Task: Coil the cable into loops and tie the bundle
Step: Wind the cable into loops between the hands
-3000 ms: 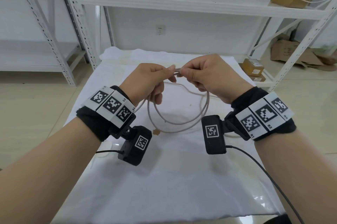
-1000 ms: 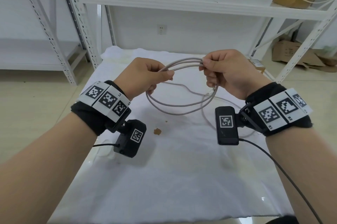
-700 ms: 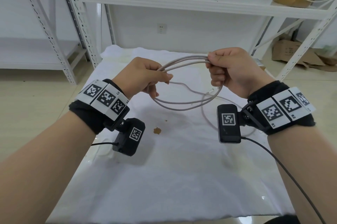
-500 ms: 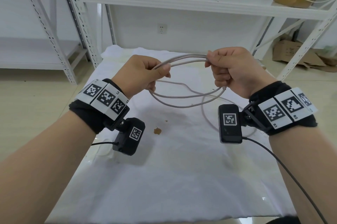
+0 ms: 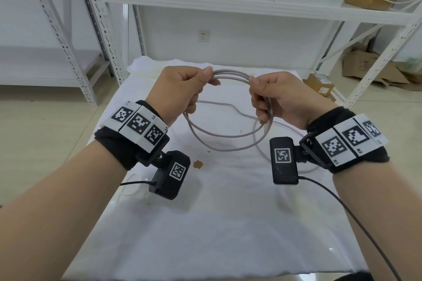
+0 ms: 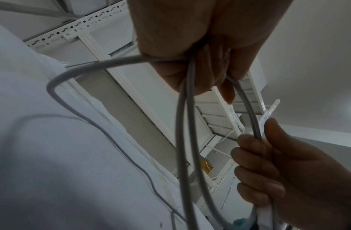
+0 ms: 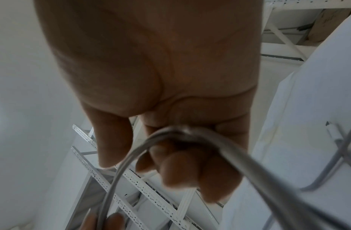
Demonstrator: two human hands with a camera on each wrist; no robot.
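The left hand (image 5: 180,88) and right hand (image 5: 280,98) both grip the grey cable (image 5: 228,141), already coiled into loops between them; a loose tail lies below the right hand, and tying remains.

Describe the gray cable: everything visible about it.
The gray cable is thin, round and smooth, apparently rubber-jacketed. It is gathered into a few loose loops held in the air above the white cloth. The left hand pinches the strands at the top; the right hand grips them on the other side. The loops sag between the hands, and a loose tail trails onto the cloth. No tie is visible.
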